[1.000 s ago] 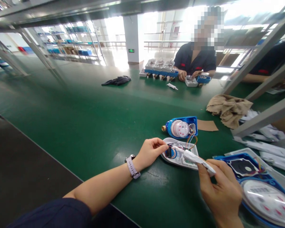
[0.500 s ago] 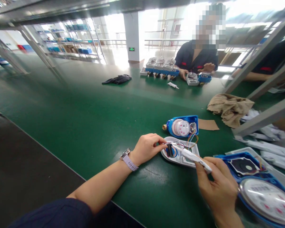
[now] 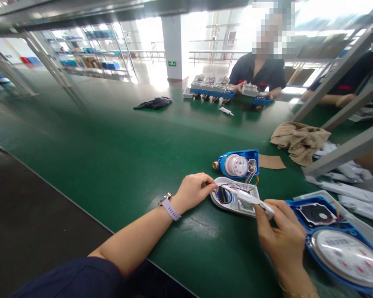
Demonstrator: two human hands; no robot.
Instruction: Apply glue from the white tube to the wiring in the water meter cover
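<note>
My right hand (image 3: 281, 234) pinches a white squeeze tube (image 3: 250, 199), its nozzle pointing left over a white plastic cover (image 3: 219, 203). Inside that cover sit a black cylindrical part (image 3: 223, 194), thin wires and a circuit board. My left hand (image 3: 196, 190) is at the cover's left rim with thumb and forefinger pinched together; whatever lies between those fingertips is too small to make out. Behind the cover lies a blue water meter (image 3: 236, 164) with a brass end, and coloured wires (image 3: 251, 182) run from it to the cover.
A larger-looking open blue meter (image 3: 348, 252) lies at the near right. Beyond are brown cardboard (image 3: 272, 162), a beige cloth (image 3: 300, 138), white tubes (image 3: 357, 203) and a slanting metal post (image 3: 345, 145). Across the table a co-worker (image 3: 256, 74) handles a meter beside a row of others (image 3: 209, 89).
My right hand and the tube have shifted slightly left and up. My left hand stays nearly in place. Across the table, the co-worker has raised a white cover with one hand.
</note>
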